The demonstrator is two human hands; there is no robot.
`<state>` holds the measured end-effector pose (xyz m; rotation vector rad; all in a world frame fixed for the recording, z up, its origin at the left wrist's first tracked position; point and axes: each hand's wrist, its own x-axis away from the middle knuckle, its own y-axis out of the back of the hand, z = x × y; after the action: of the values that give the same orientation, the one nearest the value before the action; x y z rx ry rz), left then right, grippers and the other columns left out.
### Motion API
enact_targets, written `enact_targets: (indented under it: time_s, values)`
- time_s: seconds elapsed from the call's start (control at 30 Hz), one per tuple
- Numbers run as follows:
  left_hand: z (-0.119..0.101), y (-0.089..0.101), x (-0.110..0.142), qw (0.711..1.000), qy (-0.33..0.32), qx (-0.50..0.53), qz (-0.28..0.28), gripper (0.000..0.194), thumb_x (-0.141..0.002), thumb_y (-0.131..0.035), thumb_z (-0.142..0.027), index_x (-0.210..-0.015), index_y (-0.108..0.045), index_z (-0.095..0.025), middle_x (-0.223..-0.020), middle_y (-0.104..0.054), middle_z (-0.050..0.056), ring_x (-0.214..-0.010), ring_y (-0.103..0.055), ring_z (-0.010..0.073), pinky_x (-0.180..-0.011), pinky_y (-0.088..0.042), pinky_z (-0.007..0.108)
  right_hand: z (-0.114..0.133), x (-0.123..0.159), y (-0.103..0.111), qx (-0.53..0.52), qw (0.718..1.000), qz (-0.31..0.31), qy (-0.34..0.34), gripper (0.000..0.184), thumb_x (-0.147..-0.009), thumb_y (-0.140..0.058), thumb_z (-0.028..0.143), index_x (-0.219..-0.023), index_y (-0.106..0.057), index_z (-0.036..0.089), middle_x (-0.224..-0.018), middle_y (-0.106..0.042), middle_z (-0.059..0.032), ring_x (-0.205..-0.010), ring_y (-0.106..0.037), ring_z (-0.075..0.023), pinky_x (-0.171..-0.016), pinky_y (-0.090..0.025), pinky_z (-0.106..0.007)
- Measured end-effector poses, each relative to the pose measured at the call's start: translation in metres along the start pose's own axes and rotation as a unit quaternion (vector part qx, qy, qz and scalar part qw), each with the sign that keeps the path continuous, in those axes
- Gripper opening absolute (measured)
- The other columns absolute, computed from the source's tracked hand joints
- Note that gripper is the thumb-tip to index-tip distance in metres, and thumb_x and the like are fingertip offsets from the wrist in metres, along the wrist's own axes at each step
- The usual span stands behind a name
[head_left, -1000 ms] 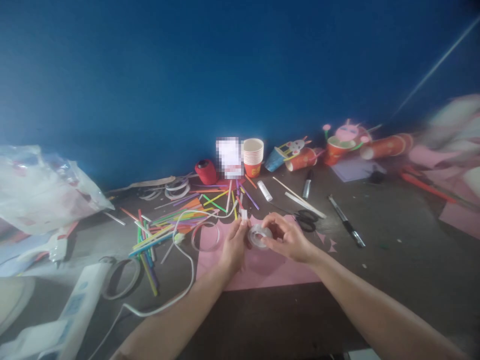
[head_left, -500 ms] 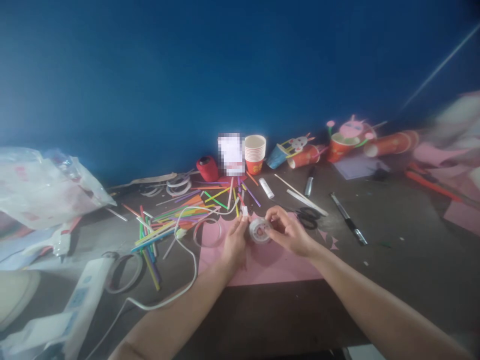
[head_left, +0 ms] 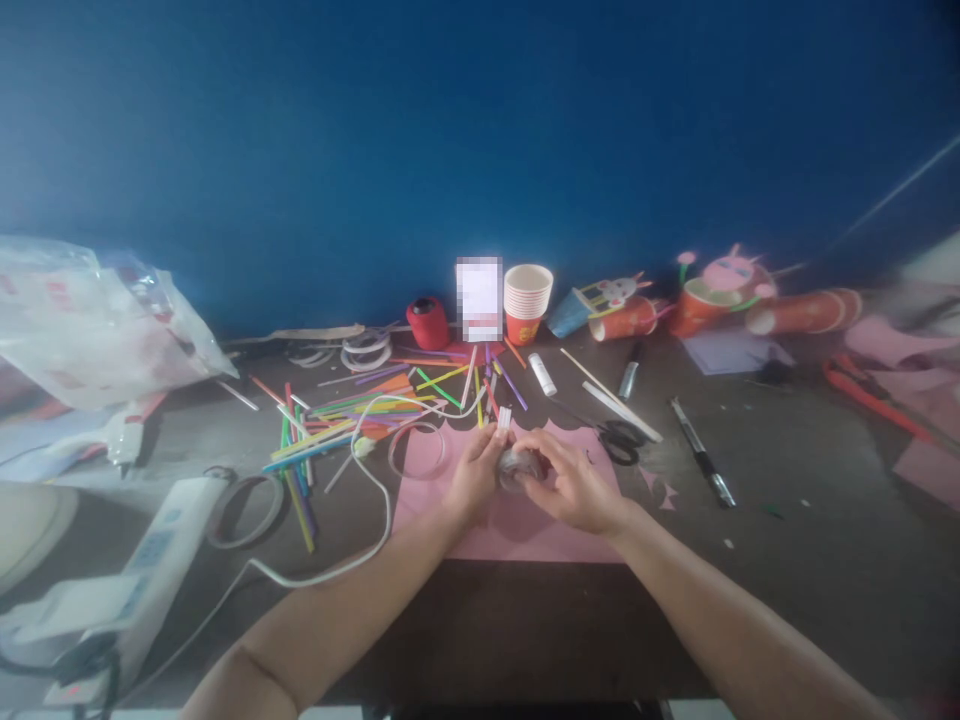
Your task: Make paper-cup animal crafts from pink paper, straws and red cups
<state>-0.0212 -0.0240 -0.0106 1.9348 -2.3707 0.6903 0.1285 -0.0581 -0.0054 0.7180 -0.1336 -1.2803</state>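
tape roll (head_left: 519, 470): is hanging between the two hands, above the pink paper (head_left: 525, 538); blur is hiding any loose end.
right hand (head_left: 576, 484): thumb and fingers are gripping the roll by its edge; a slackening pinch could be letting it spin or drop.
left hand (head_left: 475, 474): fingertips are pinching white pieces (head_left: 505, 418), which are poking out between eleven and twelve o'clock from the roll; uneven pressure could be leaving them splaying or slipping.
pink paper: is lying under both hands; trailing tape could be catching and tearing it.
scissors (head_left: 609, 434): are lying between two and three o'clock, near the right hand; a sideways swing could be knocking them.
white cable (head_left: 271, 578): is looping around eight o'clock, near the left forearm (head_left: 375, 575); a snagging arm could be dragging it across loose straws (head_left: 334, 440).
cup stack (head_left: 529, 295): is standing at twelve o'clock, well apart; probably staying out of trouble.
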Motion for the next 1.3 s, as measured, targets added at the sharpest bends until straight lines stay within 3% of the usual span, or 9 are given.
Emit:
enact_targets:
  time_s: [0.2,0.47,0.6,0.7,0.83,0.97,1.1,1.2,1.3]
  values:
    - [0.003,-0.003,-0.001,1.0,0.003,-0.001,0.006,0.032,-0.075,-0.06,-0.048,-0.068,-0.055,-0.016,-0.054,-0.047,-0.004,-0.045,-0.04,0.0071,-0.044,-0.033,0.019,-0.005,0.0,0.0,-0.032,0.992,-0.109,-0.051,0.013,-0.08,-0.052,0.02,-0.093,-0.05,0.023,-0.079,-0.056,-0.0003,-0.067,-0.054,-0.0135,-0.063,-0.046,-0.026]
    - [0.009,-0.001,-0.003,0.997,-0.015,0.071,0.022,0.028,-0.078,-0.059,-0.043,-0.072,-0.055,-0.016,-0.061,-0.05,-0.002,-0.054,-0.046,0.0085,-0.053,-0.038,0.02,-0.019,-0.002,-0.012,-0.201,0.956,-0.132,-0.167,0.024,-0.081,-0.057,0.037,-0.081,-0.037,0.024,-0.08,-0.056,0.0002,-0.057,-0.056,-0.0121,-0.049,-0.046,-0.023]
    - [0.012,0.001,-0.004,0.995,-0.002,0.087,0.05,0.029,-0.08,-0.056,-0.046,-0.076,-0.055,-0.017,-0.059,-0.049,-0.002,-0.05,-0.045,0.0091,-0.049,-0.037,0.021,-0.022,-0.002,-0.01,-0.161,0.965,-0.125,-0.166,0.019,-0.083,-0.056,0.038,-0.085,-0.043,0.023,-0.073,-0.055,0.0009,-0.06,-0.057,-0.0136,-0.053,-0.047,-0.024]
    - [0.013,0.001,-0.005,0.993,-0.011,0.104,0.057,0.027,-0.08,-0.056,-0.044,-0.076,-0.055,-0.017,-0.061,-0.05,-0.002,-0.052,-0.046,0.0088,-0.05,-0.037,0.021,-0.017,-0.001,-0.006,-0.104,0.976,-0.126,-0.144,0.02,-0.085,-0.054,0.034,-0.102,-0.049,0.023,-0.094,-0.059,-0.0053,-0.079,-0.061,-0.0167,-0.062,-0.051,-0.026]
    - [0.013,0.002,-0.005,0.993,-0.003,0.099,0.063,0.027,-0.081,-0.055,-0.043,-0.076,-0.055,-0.017,-0.065,-0.051,-0.001,-0.055,-0.05,0.009,-0.047,-0.035,0.019,-0.011,-0.001,-0.001,-0.035,0.988,-0.128,-0.083,0.021,-0.089,-0.048,0.027,-0.108,-0.057,0.024,-0.112,-0.052,-0.0088,-0.095,-0.056,-0.0184,-0.074,-0.051,-0.03]
    - [0.01,0.003,-0.004,0.997,-0.01,0.059,0.051,0.029,-0.084,-0.05,-0.045,-0.081,-0.055,-0.017,-0.073,-0.055,0.001,-0.061,-0.053,0.01,-0.047,-0.038,0.019,-0.009,-0.001,0.001,-0.021,0.982,-0.176,-0.066,0.024,-0.088,-0.048,0.026,-0.109,-0.056,0.021,-0.107,-0.053,-0.0094,-0.091,-0.056,-0.0185,-0.078,-0.05,-0.034]
    - [0.009,0.004,-0.001,0.996,-0.048,-0.008,0.079,0.032,-0.085,-0.047,-0.046,-0.082,-0.054,-0.015,-0.075,-0.054,0.002,-0.065,-0.053,0.0113,-0.048,-0.041,0.02,-0.007,0.0,0.001,-0.02,0.98,-0.166,-0.105,0.016,-0.08,-0.059,0.031,-0.089,-0.057,0.018,-0.084,-0.057,-0.0037,-0.071,-0.055,-0.0149,-0.065,-0.048,-0.028]
    - [0.009,0.004,0.001,0.991,-0.08,-0.066,0.086,0.034,-0.086,-0.045,-0.047,-0.083,-0.054,-0.014,-0.073,-0.053,0.001,-0.063,-0.053,0.0107,-0.049,-0.043,0.021,-0.007,-0.001,0.0,-0.095,0.972,-0.139,-0.166,0.018,-0.081,-0.059,0.035,-0.087,-0.057,0.018,-0.067,-0.056,0.001,-0.052,-0.051,-0.0102,-0.049,-0.044,-0.023]
    - [0.008,0.002,0.002,0.99,-0.083,-0.073,0.09,0.034,-0.087,-0.044,-0.048,-0.087,-0.053,-0.014,-0.077,-0.057,0.003,-0.064,-0.058,0.0125,-0.048,-0.045,0.021,-0.007,-0.001,0.0,-0.182,0.956,-0.116,-0.196,0.02,-0.082,-0.057,0.035,-0.092,-0.058,0.019,-0.061,-0.057,0.0026,-0.046,-0.052,-0.0097,-0.046,-0.044,-0.022]
